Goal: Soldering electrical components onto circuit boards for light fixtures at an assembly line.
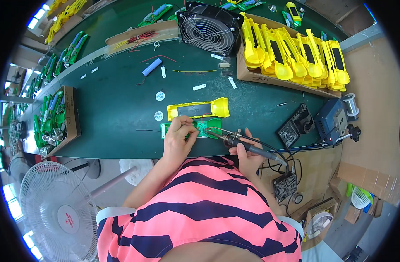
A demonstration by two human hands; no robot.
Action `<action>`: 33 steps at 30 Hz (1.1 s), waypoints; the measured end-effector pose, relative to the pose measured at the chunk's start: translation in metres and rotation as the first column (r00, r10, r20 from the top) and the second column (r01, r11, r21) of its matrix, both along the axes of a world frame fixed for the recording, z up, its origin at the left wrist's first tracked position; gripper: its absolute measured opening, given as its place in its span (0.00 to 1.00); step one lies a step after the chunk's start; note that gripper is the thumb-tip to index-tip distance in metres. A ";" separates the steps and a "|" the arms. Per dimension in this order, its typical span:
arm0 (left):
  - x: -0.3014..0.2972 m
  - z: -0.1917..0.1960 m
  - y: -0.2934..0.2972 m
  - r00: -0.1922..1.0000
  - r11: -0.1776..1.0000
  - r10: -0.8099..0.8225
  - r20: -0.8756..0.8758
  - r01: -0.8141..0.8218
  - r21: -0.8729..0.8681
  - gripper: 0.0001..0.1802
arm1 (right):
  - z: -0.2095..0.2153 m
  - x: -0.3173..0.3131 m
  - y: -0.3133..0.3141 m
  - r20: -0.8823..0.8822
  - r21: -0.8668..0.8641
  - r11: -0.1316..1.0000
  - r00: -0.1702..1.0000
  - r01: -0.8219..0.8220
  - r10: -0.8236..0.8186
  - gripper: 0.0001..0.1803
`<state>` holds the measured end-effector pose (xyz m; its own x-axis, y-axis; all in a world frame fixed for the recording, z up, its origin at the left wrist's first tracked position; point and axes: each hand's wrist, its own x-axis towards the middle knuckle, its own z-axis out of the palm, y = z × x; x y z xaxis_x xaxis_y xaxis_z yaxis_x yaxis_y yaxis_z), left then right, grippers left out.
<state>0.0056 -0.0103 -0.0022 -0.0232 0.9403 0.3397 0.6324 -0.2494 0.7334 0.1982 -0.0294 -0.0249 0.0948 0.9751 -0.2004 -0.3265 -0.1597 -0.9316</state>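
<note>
In my right hand (248, 155) is a soldering iron (252, 147), fingers wrapped round its handle. A thin metal tube runs along the iron, and its tip reaches a green circuit board (202, 129). The board lies in a green plastic housing (214, 123) near the table's front edge. My left hand (181, 136) is closed in a pinch over the board, on a thin black wire (147, 130) whose tail sticks out to the left; the fingers partly hide the board. Just beyond lies a yellow housing (220, 108) with a dark panel, and a red wire (204, 115) runs between the two.
Yellow housings fill a cardboard box (269, 79) at back right, beside a black fan (208, 32). A soldering station (331, 122), solder spool (351, 105) and iron stand (296, 124) are at right. Green parts fill a box (71, 118) at left. A blue battery cell (152, 67) lies mid-table.
</note>
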 end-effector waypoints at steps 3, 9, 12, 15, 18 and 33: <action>0.001 -0.002 0.000 0.999 1.000 -0.009 -0.033 0.010 0.029 0.07 | -0.003 0.000 0.000 0.014 0.044 0.999 1.000 -0.004 0.004 0.13; 0.001 -0.002 0.000 0.999 1.000 -0.007 -0.042 0.008 0.029 0.08 | -0.015 0.001 0.003 0.186 0.208 0.975 0.982 -0.082 0.043 0.10; 0.001 -0.003 0.001 0.999 1.000 -0.006 -0.044 0.008 0.027 0.08 | -0.014 0.000 0.005 0.217 0.201 0.975 0.975 -0.089 0.045 0.10; 0.002 -0.003 0.001 0.999 1.000 -0.003 -0.040 0.004 0.018 0.07 | -0.006 -0.003 0.003 0.063 0.143 0.989 0.997 -0.049 0.041 0.11; 0.002 -0.001 0.001 0.998 1.000 -0.001 -0.064 0.002 0.016 0.07 | -0.009 -0.002 0.004 0.098 0.207 0.976 0.994 -0.063 0.044 0.12; 0.002 0.005 0.002 0.996 0.999 -0.022 -0.090 0.019 -0.030 0.05 | -0.001 0.010 0.007 0.029 0.214 0.977 0.999 0.008 -0.014 0.12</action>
<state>0.0078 -0.0081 0.0030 0.0253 0.9498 0.3119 0.6911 -0.2420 0.6810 0.2078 -0.0223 -0.0259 0.1084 0.9940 0.0158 -0.2983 0.0477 -0.9533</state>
